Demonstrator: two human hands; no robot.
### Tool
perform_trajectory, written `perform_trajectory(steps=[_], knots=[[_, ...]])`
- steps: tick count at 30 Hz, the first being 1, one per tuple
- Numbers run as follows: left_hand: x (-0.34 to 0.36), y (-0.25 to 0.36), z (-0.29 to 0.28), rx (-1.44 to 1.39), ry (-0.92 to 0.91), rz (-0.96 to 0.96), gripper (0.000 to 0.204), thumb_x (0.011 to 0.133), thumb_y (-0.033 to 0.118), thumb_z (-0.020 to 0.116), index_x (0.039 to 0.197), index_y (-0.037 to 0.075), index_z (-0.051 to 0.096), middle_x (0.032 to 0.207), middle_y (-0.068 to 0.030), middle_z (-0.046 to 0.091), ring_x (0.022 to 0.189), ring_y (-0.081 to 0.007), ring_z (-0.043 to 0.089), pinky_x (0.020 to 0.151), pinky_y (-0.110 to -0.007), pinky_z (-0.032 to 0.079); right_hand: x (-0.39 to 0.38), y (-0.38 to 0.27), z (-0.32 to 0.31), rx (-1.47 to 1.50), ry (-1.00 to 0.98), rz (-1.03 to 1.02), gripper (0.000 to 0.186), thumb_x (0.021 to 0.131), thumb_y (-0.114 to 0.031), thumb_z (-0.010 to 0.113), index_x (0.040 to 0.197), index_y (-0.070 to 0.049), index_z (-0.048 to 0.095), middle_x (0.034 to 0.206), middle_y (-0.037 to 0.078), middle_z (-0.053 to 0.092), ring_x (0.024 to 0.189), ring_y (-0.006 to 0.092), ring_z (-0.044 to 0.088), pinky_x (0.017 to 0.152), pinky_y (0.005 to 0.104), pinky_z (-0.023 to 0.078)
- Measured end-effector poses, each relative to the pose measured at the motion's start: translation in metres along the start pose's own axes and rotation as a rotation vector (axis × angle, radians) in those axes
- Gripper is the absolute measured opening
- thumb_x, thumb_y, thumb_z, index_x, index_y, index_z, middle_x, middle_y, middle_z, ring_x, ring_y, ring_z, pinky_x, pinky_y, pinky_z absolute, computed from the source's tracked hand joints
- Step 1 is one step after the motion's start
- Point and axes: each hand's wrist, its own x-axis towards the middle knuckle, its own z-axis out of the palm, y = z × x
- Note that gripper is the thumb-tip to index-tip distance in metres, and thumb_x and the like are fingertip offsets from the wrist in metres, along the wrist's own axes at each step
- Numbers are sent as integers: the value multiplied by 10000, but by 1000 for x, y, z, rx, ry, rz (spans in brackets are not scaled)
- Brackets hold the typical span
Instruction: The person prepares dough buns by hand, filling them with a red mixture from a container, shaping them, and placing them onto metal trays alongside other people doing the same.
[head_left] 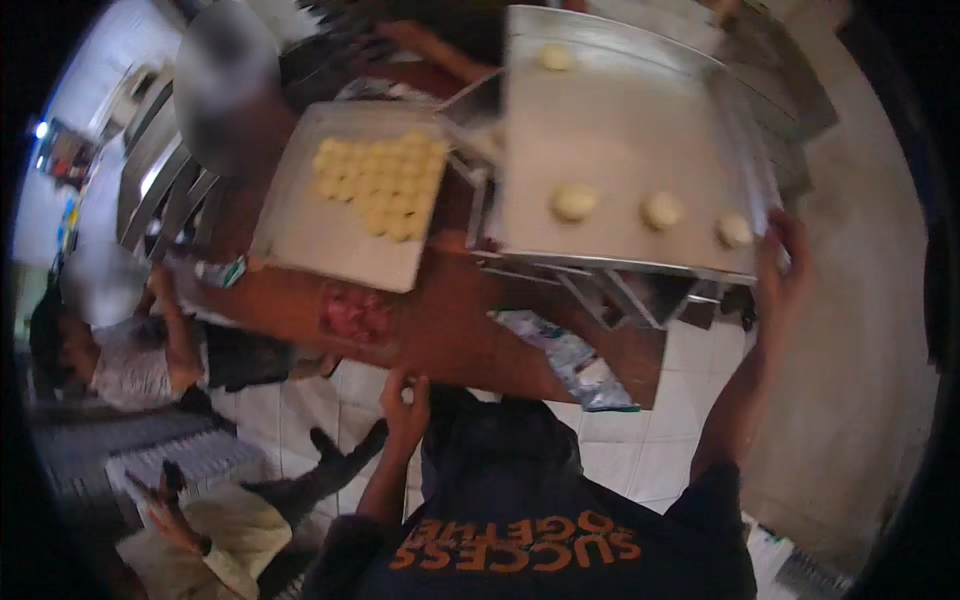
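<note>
Head view; right hand (785,258) pinching tray (630,135), left hand (404,408) grip unclear, silvery packet (575,365) between

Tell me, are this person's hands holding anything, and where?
The right hand seems to hold the big tray by its near right corner; the left hand shows nothing in it.

Large tray (640,130): metal, shiny rim, dull pale base. Dough balls (575,202): smooth, soft-looking. Small tray (325,243): pale, matt base. Desk (465,330): reddish-brown, wood-like, faint sheen. Packet (585,368): crinkled glossy plastic. Floor tiles (672,455): smooth. Shirt (500,505): matt dark cloth, printed lettering. Wall (850,340): matt.
</note>
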Motion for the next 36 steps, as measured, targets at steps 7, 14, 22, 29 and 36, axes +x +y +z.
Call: perform_trajectory(steps=[7,14,22,29,36], knots=[[69,-44,-81,-8,23,-27,134,823,64,547,940,0,560,788,-68,576,707,-124,531,637,-253,432,-167,-184,173,572,-842,48,210,775,-150,597,937,-16,597,878,140,610,820,302,580,736,350,463],[98,-119,-163,-135,154,-199,143,842,80,529,944,-18,554,807,-70,581,761,-119,548,679,-250,439,-271,-221,341,394,-954,-168,245,740,-123,581,972,-48,592,935,141,602,828,332,582,733,416,466],[131,-151,-194,-26,40,-181,147,848,96,536,933,-24,545,831,-69,579,789,-122,534,710,-244,427,-255,-300,381,22,-1194,-160,385,702,-113,560,1085,-76,546,987,160,560,913,343,551,746,436,473],[183,-143,-180,-57,-58,-21,156,833,116,552,914,-16,567,764,-100,599,717,-129,557,642,-270,451,-274,-286,384,274,-1001,-1,323,757,-235,589,1034,-69,577,1003,165,540,884,340,557,750,451,453],[292,-111,-98,127,-380,-4,243,787,161,590,981,18,560,808,-140,622,711,-198,602,643,-322,472,-269,-275,357,490,-642,209,227,775,-255,611,881,-54,611,864,139,594,826,277,572,725,362,456]])
